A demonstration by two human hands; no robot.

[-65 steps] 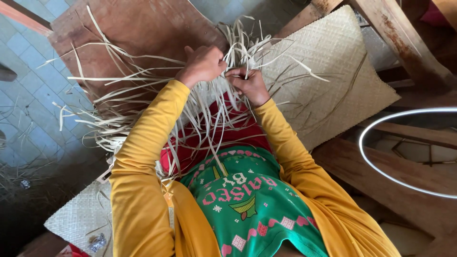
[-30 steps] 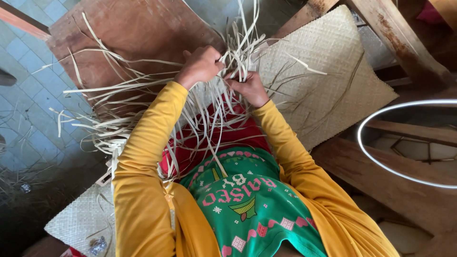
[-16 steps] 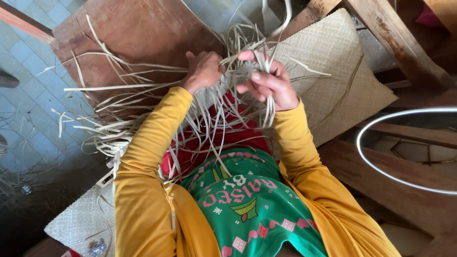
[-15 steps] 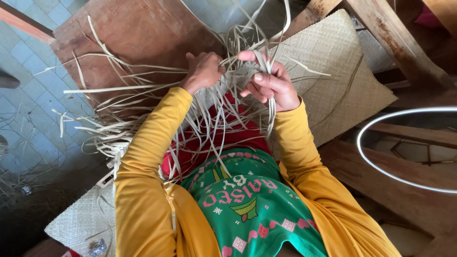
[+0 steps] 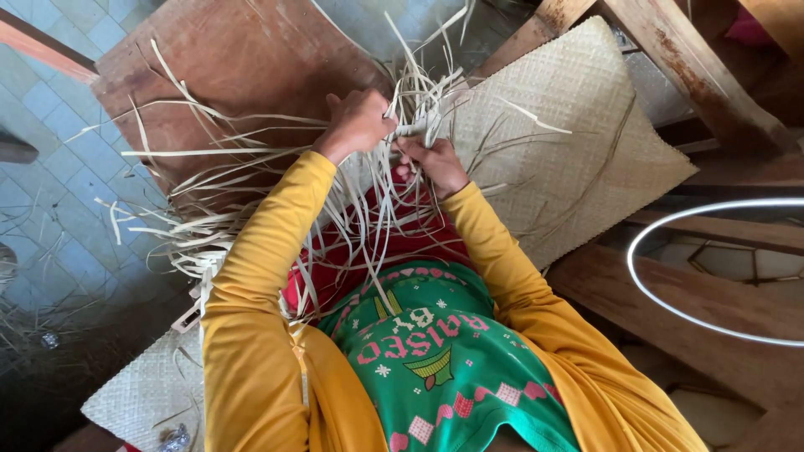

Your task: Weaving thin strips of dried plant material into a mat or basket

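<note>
Fingers of left hand [image 5: 358, 124] closed on pale straw strips [image 5: 251, 209]; right hand [image 5: 433, 163], at 4 o'clock, pinches same bundle. Loose strips fan toward 8 o'clock; woven mat [image 5: 569, 142] at 3 o'clock.

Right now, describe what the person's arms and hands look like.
Both arms wear long mustard-yellow sleeves reaching the wrists, plain and unmarked. The left hand and right hand are bare: no gloves, and no rings or watch that I can make out.
</note>
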